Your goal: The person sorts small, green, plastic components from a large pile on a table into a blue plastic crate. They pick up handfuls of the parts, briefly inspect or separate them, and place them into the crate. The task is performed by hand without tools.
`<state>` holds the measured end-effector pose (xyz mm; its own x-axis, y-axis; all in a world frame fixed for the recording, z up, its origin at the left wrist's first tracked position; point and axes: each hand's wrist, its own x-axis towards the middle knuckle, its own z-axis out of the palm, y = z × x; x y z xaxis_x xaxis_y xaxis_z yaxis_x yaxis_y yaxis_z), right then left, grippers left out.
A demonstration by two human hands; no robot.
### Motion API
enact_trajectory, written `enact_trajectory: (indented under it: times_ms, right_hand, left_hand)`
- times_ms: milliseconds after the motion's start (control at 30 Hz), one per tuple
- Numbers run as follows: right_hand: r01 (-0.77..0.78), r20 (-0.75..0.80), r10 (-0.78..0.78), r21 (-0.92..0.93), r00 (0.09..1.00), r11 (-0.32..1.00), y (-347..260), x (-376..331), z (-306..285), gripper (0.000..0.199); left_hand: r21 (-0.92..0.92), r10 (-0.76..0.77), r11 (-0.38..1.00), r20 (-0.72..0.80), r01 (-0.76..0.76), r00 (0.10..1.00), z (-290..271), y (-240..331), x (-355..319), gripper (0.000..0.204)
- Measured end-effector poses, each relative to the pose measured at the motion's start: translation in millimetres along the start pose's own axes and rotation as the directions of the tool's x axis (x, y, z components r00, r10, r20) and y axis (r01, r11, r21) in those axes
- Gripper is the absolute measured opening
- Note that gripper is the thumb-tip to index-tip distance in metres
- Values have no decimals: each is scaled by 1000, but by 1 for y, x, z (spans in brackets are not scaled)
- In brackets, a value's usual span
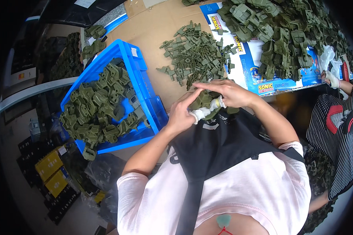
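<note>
My left hand [182,113] and my right hand [229,93] meet over an olive-green plastic part [203,100] held between them at the near edge of the cardboard-covered table [161,27]. Both thumbs carry white tape wraps. Fingers of both hands close around the part, which is partly hidden by them. Just beyond the hands lies a heap of small flat green plastic pieces [196,53]. A blue bin [143,74] with several larger green parts stands to the left of my left hand.
A big pile of green moulded parts [286,35] covers the far right of the table on printed blue-and-white sheets. Another person in striped clothing [337,125] sits at the right. Black and yellow crates [47,168] stand on the floor at lower left.
</note>
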<state>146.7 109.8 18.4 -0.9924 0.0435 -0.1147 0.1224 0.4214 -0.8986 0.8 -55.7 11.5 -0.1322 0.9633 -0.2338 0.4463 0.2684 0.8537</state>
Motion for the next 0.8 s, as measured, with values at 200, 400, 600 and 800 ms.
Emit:
enact_trajectory:
  times_ms: [200,400,600,800]
  right_hand:
    - [182,-478,200,638,855,748,-16,-2,-7,71]
    - [115,-678,-99,-22,728,993,-25,-7,-14,79]
    - [-22,-297,33,40,954,999,-37,-30,-24,81]
    - [132,-554,232,540,800,831,-17,-54,-15,69]
  left_hand:
    - [-197,235,927,-355,-318,905,-22,15,19,103]
    - [-443,192,854,-217,-272,957,-14,20,31,60]
    - [-228,154,963,21,-145,988,-6,13,21,63]
    - [-515,142,840,-95,-171,985,-52,26,20,103]
